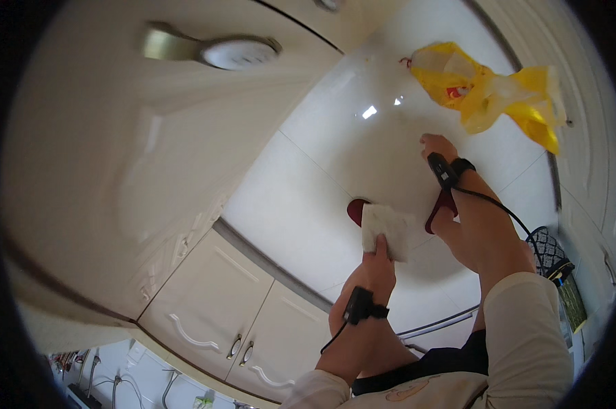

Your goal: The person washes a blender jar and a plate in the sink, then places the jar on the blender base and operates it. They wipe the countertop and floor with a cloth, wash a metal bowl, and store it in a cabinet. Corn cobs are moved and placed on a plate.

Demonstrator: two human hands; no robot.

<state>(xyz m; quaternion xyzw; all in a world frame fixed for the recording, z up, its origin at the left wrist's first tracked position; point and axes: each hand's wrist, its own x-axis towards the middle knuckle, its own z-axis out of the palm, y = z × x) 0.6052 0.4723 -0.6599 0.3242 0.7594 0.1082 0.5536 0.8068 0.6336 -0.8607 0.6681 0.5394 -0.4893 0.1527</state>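
Note:
My left hand grips a whitish square cloth or pad by its near edge, one finger lying along its top face. The pad is above the pale floor and covers part of a dark red slipper. Farther forward and to the right, my right hand is curled into a loose fist, and nothing shows in it. Below its wrist, a second dark red slipper is on my foot. A black device is strapped to each wrist, with a cable running from it.
A yellow and whitish plastic bag is at the upper right, beside pale cabinets. A large cream panel with a handle fills the left. Cream cupboard doors stand lower left. A patterned cloth item is at right.

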